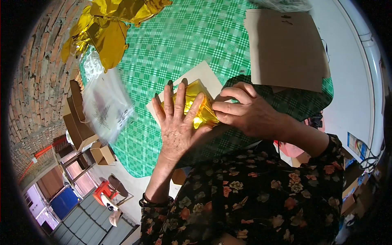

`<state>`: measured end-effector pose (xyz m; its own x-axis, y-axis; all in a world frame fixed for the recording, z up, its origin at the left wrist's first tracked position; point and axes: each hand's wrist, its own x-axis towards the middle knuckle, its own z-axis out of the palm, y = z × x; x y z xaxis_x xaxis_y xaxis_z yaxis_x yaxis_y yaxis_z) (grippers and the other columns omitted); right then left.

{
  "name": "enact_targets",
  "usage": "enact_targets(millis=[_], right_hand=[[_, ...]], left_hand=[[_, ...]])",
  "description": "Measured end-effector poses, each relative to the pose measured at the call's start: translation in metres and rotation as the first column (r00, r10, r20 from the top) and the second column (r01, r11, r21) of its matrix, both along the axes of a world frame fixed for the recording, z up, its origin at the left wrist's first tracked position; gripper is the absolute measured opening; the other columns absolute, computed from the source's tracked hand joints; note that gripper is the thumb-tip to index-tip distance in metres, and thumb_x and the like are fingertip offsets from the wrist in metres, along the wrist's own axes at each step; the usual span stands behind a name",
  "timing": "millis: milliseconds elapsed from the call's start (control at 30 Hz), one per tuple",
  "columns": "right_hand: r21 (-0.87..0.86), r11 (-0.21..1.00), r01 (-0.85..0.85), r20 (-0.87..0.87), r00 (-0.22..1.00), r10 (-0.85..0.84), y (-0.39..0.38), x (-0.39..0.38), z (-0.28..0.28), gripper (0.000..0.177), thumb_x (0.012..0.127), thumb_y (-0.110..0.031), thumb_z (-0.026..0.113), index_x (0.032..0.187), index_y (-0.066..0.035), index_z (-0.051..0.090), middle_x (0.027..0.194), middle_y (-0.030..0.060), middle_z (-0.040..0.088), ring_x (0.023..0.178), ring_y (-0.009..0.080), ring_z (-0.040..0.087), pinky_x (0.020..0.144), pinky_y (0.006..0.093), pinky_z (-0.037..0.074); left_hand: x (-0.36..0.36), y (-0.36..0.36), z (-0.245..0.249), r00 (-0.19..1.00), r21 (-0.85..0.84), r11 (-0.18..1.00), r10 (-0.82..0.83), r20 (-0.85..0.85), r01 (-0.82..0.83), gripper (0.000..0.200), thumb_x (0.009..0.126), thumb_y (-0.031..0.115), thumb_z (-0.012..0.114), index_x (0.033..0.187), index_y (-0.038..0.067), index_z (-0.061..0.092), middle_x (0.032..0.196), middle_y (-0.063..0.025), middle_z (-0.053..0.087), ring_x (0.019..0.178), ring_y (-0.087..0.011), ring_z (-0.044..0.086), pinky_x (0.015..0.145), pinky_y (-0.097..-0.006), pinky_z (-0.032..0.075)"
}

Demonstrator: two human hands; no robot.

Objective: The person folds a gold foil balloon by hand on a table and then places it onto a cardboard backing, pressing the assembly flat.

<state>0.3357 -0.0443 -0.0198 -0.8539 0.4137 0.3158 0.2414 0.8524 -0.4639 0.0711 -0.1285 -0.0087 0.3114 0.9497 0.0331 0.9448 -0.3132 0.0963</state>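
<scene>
A shiny gold foil piece (196, 107), folded into a compact shape, lies on a beige card sheet (209, 74) on the table. My left hand (176, 124) is flat on the foil with its fingers spread, pressing it against the card. At the foil's right edge, the bent fingers of my right hand (247, 109) are closed on it. Exactly how the fingertips grip is partly hidden.
A green checked cloth (163, 45) covers the table. More gold foil pieces (107, 34) lie at the far left above clear plastic bags (107, 100). A stack of beige card sheets (288, 51) sits at the right. Cardboard boxes (79, 118) stand beyond the left edge.
</scene>
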Motion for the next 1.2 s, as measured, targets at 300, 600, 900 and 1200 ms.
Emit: enact_targets(millis=[300, 600, 900, 1200], right_hand=[[0.022, 1.000, 0.011, -0.014, 1.000, -0.011, -0.001, -0.002, -0.003, 0.025, 0.094, -0.020, 0.065, 0.114, -0.013, 0.078, 0.136, -0.0011, 0.065, 0.141, 0.0294, 0.050, 0.112, 0.0510, 0.040], [-0.050, 0.998, -0.040, -0.034, 0.999, 0.038, 0.005, -0.002, 0.000, 0.022, 0.094, -0.017, 0.066, 0.112, -0.013, 0.077, 0.131, -0.0020, 0.068, 0.145, 0.0308, 0.049, 0.117, 0.0552, 0.038], [-0.147, 0.985, -0.092, -0.093, 0.993, 0.079, 0.012, -0.005, 0.003, 0.023, 0.093, -0.015, 0.067, 0.113, -0.011, 0.078, 0.127, -0.0024, 0.071, 0.146, 0.0306, 0.049, 0.125, 0.0566, 0.034], [-0.152, 0.983, -0.107, -0.069, 0.993, 0.097, 0.011, -0.006, 0.003, 0.023, 0.095, -0.014, 0.065, 0.114, -0.013, 0.079, 0.127, -0.0020, 0.071, 0.150, 0.0310, 0.046, 0.130, 0.0578, 0.028]], left_hand=[[-0.004, -0.003, -0.001, 1.000, -0.045, 0.999, 0.002, -0.002, -0.002, 0.073, 0.108, 0.069, 0.037, 0.165, 0.026, 0.049, 0.180, -0.0113, 0.027, 0.167, -0.0445, 0.012, 0.131, -0.0693, -0.003], [-0.003, -0.006, -0.005, 0.997, -0.052, 0.998, -0.015, 0.077, 0.019, 0.067, 0.102, 0.053, 0.061, 0.165, 0.032, 0.048, 0.180, -0.0002, 0.027, 0.167, -0.0353, 0.018, 0.133, -0.0695, 0.006], [-0.003, 0.002, -0.003, 0.997, -0.070, 0.996, -0.059, 0.056, 0.063, 0.066, 0.109, 0.067, 0.037, 0.162, 0.032, 0.053, 0.178, -0.0053, 0.033, 0.164, -0.0376, 0.027, 0.133, -0.0656, 0.010], [-0.001, 0.003, 0.002, 0.998, -0.096, 0.994, -0.051, 0.047, 0.056, 0.064, 0.106, 0.068, 0.043, 0.160, 0.035, 0.055, 0.177, -0.0056, 0.034, 0.164, -0.0377, 0.025, 0.133, -0.0656, 0.011]])
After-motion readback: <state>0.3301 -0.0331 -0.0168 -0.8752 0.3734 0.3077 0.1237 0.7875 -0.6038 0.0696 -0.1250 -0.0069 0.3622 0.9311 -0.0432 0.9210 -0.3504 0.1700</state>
